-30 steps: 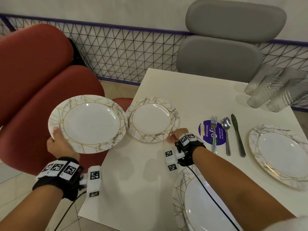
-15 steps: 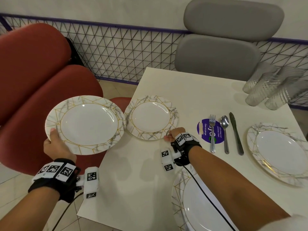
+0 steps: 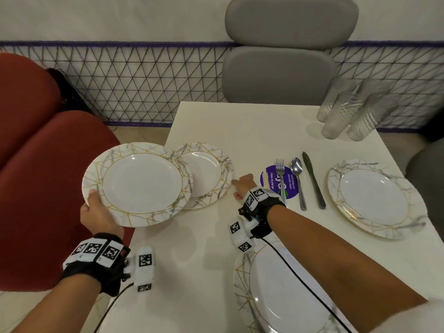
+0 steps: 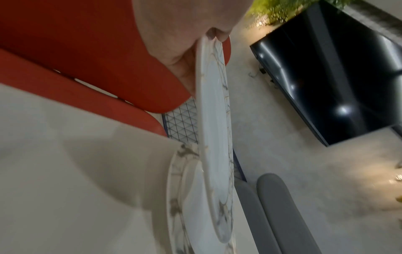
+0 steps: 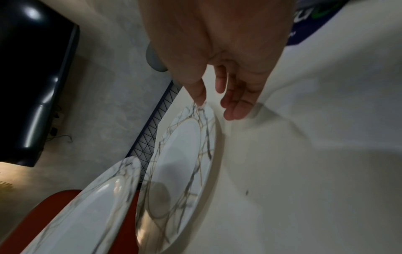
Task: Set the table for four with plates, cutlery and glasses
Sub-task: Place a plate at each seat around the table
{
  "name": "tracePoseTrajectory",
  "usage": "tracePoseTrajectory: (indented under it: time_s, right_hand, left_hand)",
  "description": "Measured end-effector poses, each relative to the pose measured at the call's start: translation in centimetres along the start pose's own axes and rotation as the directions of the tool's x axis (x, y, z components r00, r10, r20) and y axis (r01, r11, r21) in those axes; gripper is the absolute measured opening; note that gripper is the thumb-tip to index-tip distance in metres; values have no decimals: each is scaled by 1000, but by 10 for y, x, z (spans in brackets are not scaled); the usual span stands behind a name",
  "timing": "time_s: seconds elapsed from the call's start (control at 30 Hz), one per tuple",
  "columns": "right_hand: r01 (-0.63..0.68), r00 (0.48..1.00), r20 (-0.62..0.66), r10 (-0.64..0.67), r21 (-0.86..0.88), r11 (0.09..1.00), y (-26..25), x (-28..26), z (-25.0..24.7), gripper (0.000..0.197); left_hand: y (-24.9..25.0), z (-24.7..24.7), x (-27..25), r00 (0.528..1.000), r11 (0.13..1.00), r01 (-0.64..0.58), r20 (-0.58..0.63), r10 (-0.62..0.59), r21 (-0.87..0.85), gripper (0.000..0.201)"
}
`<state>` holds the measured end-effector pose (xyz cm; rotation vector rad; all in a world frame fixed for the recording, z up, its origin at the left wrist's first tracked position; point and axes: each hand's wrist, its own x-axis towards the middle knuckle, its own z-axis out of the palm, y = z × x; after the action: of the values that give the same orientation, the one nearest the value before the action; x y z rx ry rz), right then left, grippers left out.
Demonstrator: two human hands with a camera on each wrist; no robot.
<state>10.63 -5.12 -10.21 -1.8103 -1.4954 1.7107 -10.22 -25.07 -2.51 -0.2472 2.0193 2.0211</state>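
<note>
My left hand (image 3: 96,207) grips a marble-patterned plate with gold lines (image 3: 141,183) by its near-left rim, thumb on top. It hangs over the table's left edge and overlaps a second plate of the same kind (image 3: 209,174) that lies on the white table (image 3: 240,131). In the left wrist view the held plate (image 4: 214,120) is seen edge-on above the lying one (image 4: 180,189). My right hand (image 3: 242,186) is at that plate's right rim with fingers relaxed. In the right wrist view my thumb tip (image 5: 200,99) touches the rim of the plate (image 5: 185,163).
A fork (image 3: 280,179), spoon (image 3: 298,181) and knife (image 3: 313,181) lie by a purple sticker (image 3: 269,183). Plates lie at the right (image 3: 374,200) and near edge (image 3: 276,296). Clear glasses (image 3: 348,111) stand at the far right. Grey chair (image 3: 278,75) behind, red chair (image 3: 36,164) at the left.
My left hand has carried its plate to the right, so it now overlaps the plate on the table. My right hand has shifted from that plate's near rim to its right rim.
</note>
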Motion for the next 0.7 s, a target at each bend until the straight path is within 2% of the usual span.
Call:
tracePoseTrajectory:
  time_s: [0.1, 0.17, 0.2, 0.3, 0.37, 0.43, 0.53, 0.63, 0.67, 0.7]
  right_hand:
    - [26, 995, 92, -28, 18, 999, -9, -4, -25, 35]
    - [-5, 987, 158, -11, 102, 995, -18, -7, -44, 26]
    - [-8, 989, 150, -16, 156, 988, -22, -8, -55, 25]
    - [41, 991, 118, -71, 238, 970, -27, 4, -90, 32]
    - [65, 994, 70, -88, 277, 959, -28, 17, -116, 32]
    - [85, 996, 11, -90, 245, 966, -28, 35, -142, 35]
    - [116, 993, -53, -107, 215, 970, -30, 65, -178, 35]
    - [155, 981, -143, -128, 195, 969, -32, 99, -205, 36]
    - [165, 977, -167, -135, 181, 970, -34, 111, -212, 35]
    - [168, 972, -192, -136, 166, 972, -34, 123, -217, 34]
  left_hand:
    - [-11, 40, -18, 995, 1000, 24, 96, -26, 18, 48]
    - [-18, 72, -35, 984, 999, 34, 172, -35, 13, 45]
    - [-22, 88, -45, 977, 999, 41, 208, -44, 17, 42]
    - [-38, 139, -69, 950, 994, 106, 298, -92, -32, 28]
    - [-50, 170, -77, 928, 990, 133, 358, -105, -55, 35]
    - [-61, 200, -84, 909, 991, 127, 406, -97, -47, 39]
    - [-75, 244, -88, 861, 993, 89, 494, -118, 82, 39]
    - [-85, 280, -86, 802, 962, 17, 570, -175, 271, 10]
    - [-88, 291, -83, 787, 945, -7, 585, -197, 327, 8]
    - [-93, 302, -79, 774, 931, -21, 596, -216, 364, 15]
